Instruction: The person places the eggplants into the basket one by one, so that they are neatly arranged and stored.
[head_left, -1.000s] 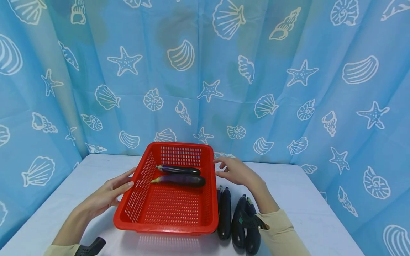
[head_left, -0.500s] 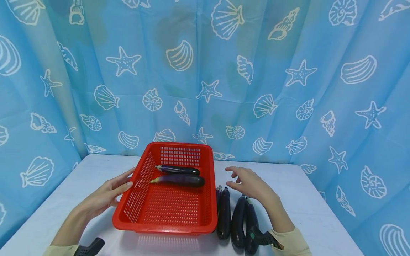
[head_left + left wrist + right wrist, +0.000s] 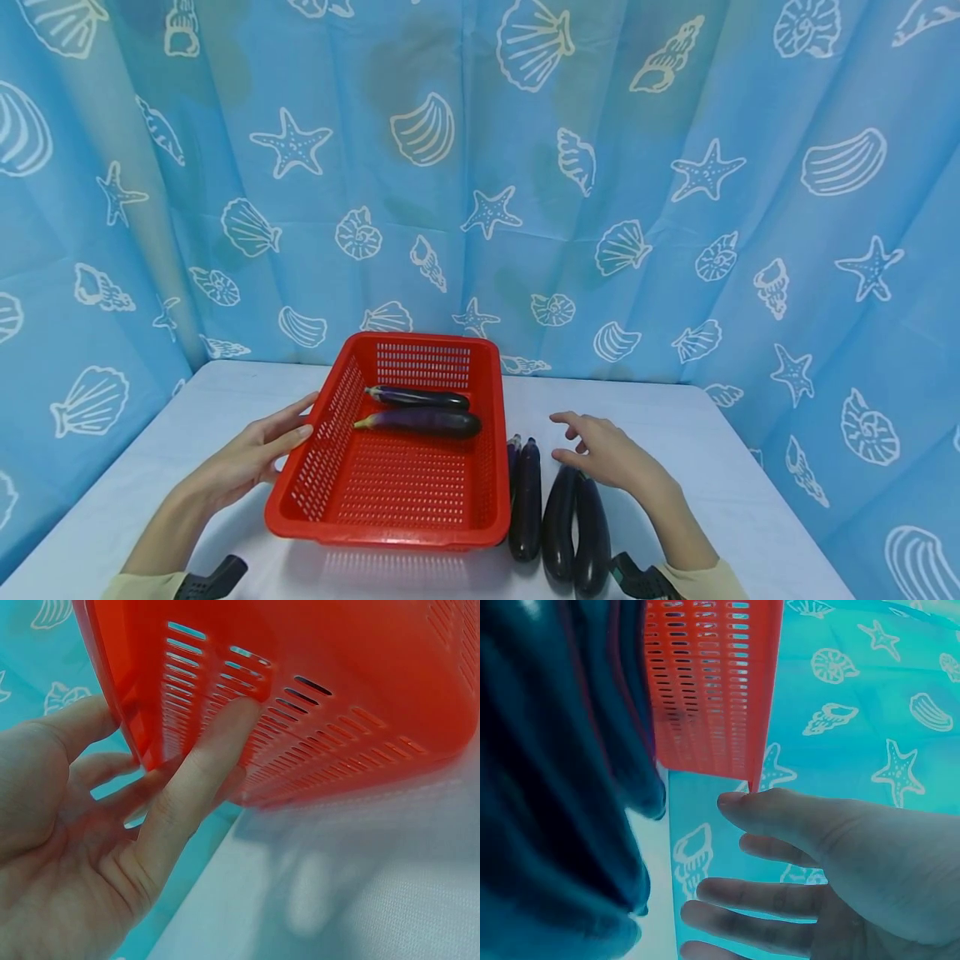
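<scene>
A red slotted plastic basket stands on the white-covered table in the head view. Two eggplants lie crosswise inside it, a slimmer one behind a thicker one. My left hand rests against the basket's left side; in the left wrist view its fairly straight fingers touch the slotted wall and rim. Out to the right, my right hand hovers with nothing in it, fingers loosely extended, above the stem ends of a pair of eggplants.
Several dark eggplants lie lengthwise along the basket's right side, one close to its wall. They fill the left of the right wrist view. A blue shell-print curtain hangs behind and beside the white table.
My right hand has left the basket's right rim and moved right and toward me, over the eggplants. The left hand and basket have stayed in place.
</scene>
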A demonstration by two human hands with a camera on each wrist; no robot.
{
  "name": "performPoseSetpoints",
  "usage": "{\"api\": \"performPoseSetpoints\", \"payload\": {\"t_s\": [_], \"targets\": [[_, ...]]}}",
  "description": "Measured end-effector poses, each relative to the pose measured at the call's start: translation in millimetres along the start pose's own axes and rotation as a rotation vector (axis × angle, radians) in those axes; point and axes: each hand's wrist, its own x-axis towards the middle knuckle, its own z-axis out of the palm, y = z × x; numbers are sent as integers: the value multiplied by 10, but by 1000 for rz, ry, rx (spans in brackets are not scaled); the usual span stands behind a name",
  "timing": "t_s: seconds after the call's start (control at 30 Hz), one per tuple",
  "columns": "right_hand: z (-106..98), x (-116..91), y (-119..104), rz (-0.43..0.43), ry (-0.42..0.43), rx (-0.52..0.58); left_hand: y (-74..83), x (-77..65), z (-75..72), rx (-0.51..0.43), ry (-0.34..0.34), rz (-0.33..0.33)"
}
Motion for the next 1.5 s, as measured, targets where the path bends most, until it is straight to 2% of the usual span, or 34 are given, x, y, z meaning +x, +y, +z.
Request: {"api": "performPoseSetpoints", "payload": {"t_s": [0.37,0.57,0.8,1.0,1.27,1.5], "targets": [[47,-104,216,39,-62,32,15,-8,12,6,-14,17],[77,-128,273,63,-98,58,22,-13,14,14,-1,4],[33,-179,317,101,-132,90,19,-15,13,26,0,7],[-2,-217,378,160,-197,126,14,-12,4,29,-11,12],[-6,-249,360,246,-305,139,-2,-6,1,25,-16,13],[0,-290,308,279,-367,120,-2,-14,0,24,-25,24]]}}
